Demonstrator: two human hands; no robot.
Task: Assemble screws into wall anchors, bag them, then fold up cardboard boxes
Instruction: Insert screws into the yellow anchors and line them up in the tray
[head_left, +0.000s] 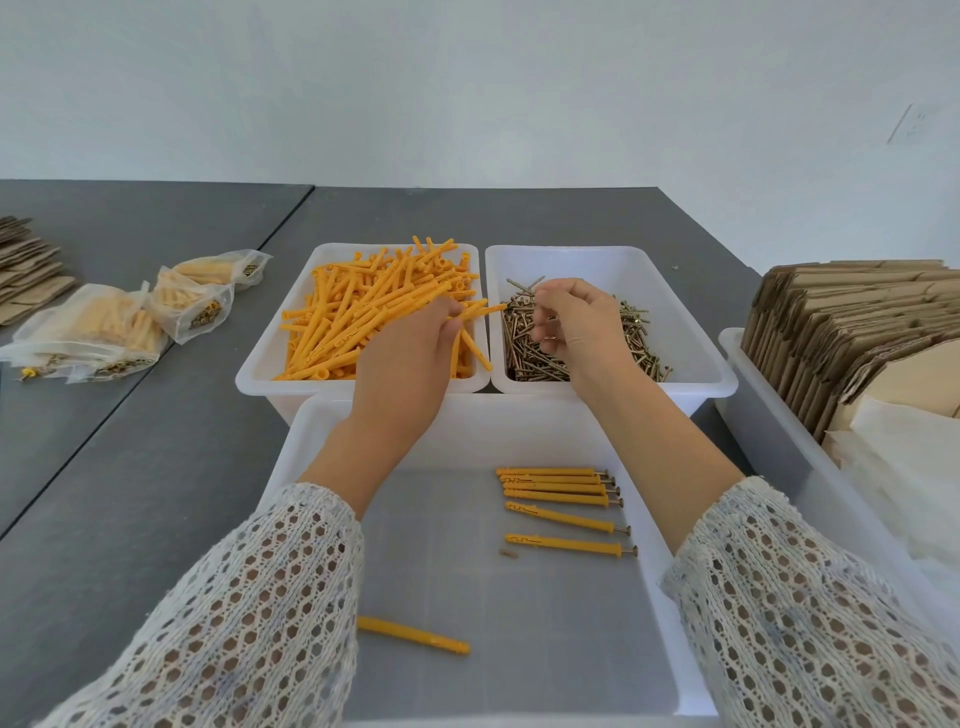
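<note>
Both hands reach over the two far bins. Left hand (410, 358) pinches one long orange plastic wall anchor (480, 310) at its near end; the anchor's long axis runs left to right, its free tip pointing across the bin walls toward the right hand (574, 325), just beside it. Right hand hovers over the heap of brass-coloured screws (631, 338) in the white plastic screw bin (691, 291), fingers curled; whether a screw sits between the fingertips I cannot tell. Joining them likely means bringing a screw in line with that open tip. Loose orange anchors (358, 312) fill the left white bin (270, 358). Nearer, finished anchor-and-screw pairs (553, 483) lie in the large white tray (644, 525). Filled clear bags (98, 322) rest on the grey counter (171, 441) to the left; flat brown cardboard boxes (836, 332) stand on the right.
</note>
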